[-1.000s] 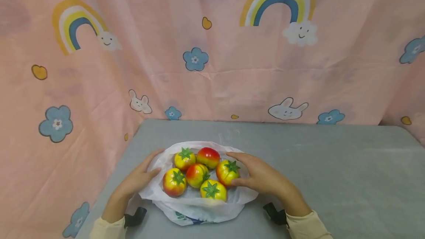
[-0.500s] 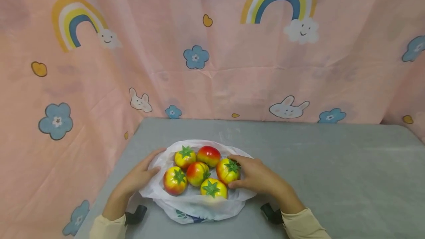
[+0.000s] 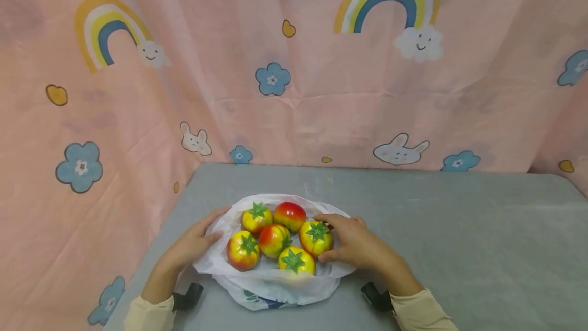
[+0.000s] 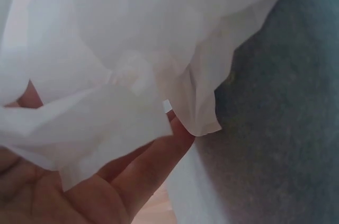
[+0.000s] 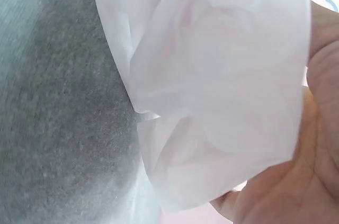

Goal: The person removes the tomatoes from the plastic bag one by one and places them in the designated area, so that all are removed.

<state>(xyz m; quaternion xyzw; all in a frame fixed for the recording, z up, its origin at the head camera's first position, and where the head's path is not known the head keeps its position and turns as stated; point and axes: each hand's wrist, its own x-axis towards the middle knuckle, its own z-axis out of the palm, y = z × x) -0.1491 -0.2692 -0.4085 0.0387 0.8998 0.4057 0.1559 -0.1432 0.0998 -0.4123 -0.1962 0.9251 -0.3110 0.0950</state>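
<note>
A white plastic bag [image 3: 275,290] with its mouth rolled wide sits on the table, several glossy yellow-red toy tomatoes [image 3: 274,241] with green star-shaped leaves lying inside. My right hand [image 3: 360,244] holds the rightmost toy tomato [image 3: 313,241], fingers on its far side and thumb on its near side. At the bag's left rim, my left hand [image 3: 186,249] touches the plastic, thumb and fingers spread apart. In the left wrist view, a bag fold [image 4: 114,128] covers part of that palm. Plastic [image 5: 217,75] also hides most of the right fingers in the right wrist view.
The grey table [image 3: 459,244] stretches off to the right. A pink curtain [image 3: 321,116] printed with rainbows, flowers and rabbits hangs behind the table and along its left side. Black wrist mounts [image 3: 377,296] sit below both hands.
The right hand has closed in around the rightmost toy tomato, whose green leaves have turned slightly left. The left hand stays at the bag's rim.
</note>
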